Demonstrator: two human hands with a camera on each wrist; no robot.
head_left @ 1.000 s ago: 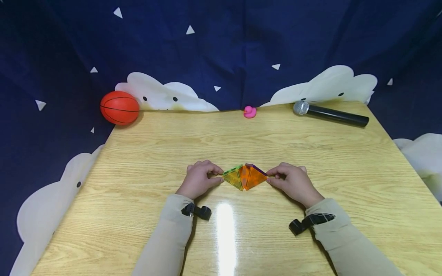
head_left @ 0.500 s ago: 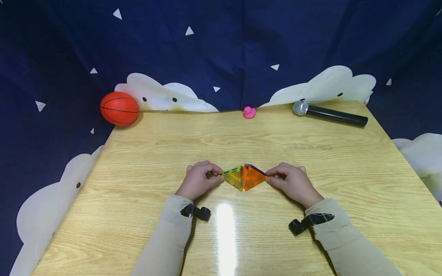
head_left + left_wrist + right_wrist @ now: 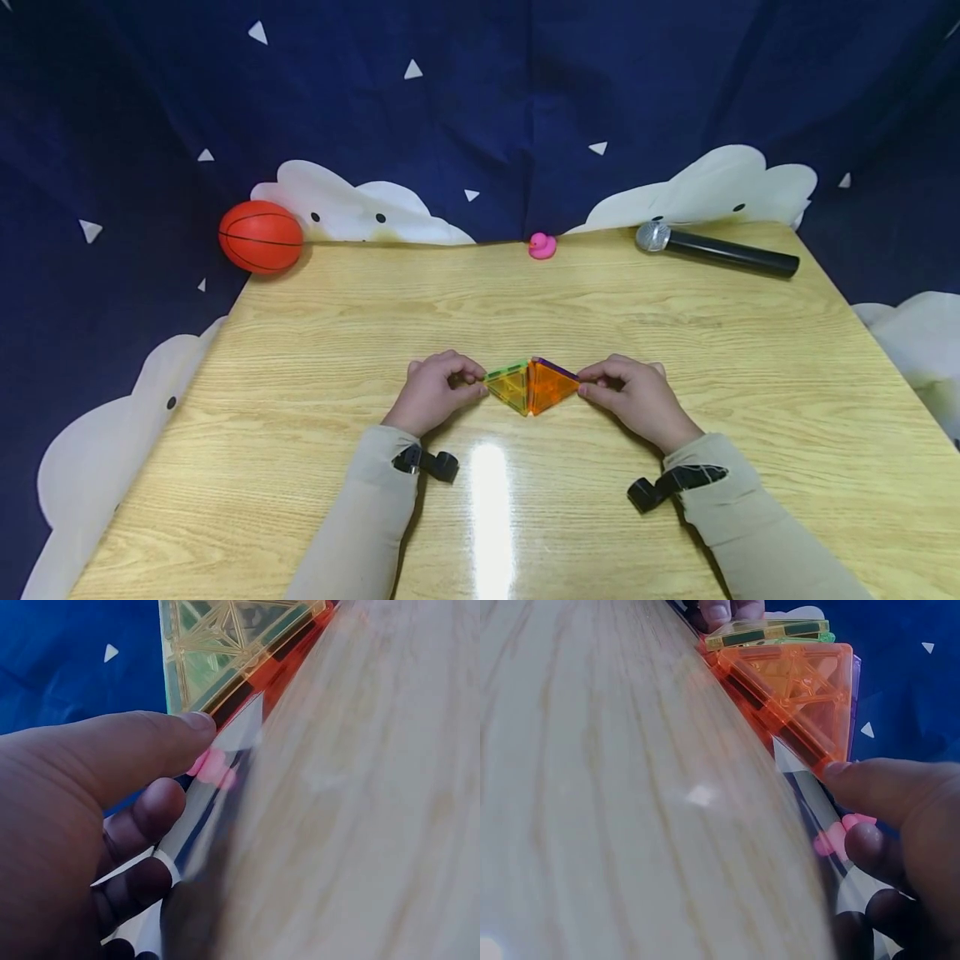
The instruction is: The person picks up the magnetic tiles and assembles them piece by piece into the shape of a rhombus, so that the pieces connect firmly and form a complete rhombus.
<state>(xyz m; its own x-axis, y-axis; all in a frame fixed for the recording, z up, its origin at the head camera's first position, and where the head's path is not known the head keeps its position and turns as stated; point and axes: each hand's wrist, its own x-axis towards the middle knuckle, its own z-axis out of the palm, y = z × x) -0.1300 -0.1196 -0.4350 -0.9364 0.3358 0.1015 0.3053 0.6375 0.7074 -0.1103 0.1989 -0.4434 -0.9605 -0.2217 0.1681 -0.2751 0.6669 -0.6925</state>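
Observation:
Translucent triangular magnetic tiles stand at the middle of the wooden table (image 3: 360, 317). A yellow tile (image 3: 512, 389) leans against a green tile (image 3: 507, 369) on the left. To the right, an orange tile (image 3: 551, 387) leans on a purple tile (image 3: 557, 367). The yellow and orange tiles meet along their inner edges in the head view. My left hand (image 3: 435, 387) pinches the outer corner of the yellow and green tiles between thumb and fingers. My right hand (image 3: 633, 396) pinches the outer corner of the orange and purple tiles. In the right wrist view, the thumb (image 3: 877, 780) touches the orange tile's corner.
A red toy basketball (image 3: 261, 237) sits at the back left corner. Along the back edge are a pink rubber duck (image 3: 542, 246) and a black microphone (image 3: 731, 253). A dark blue curtain (image 3: 450, 108) with white clouds hangs behind the table.
The gap between the yellow and orange tiles has narrowed, and their inner edges have come together. Both hands have stayed almost in place, holding the same outer corners.

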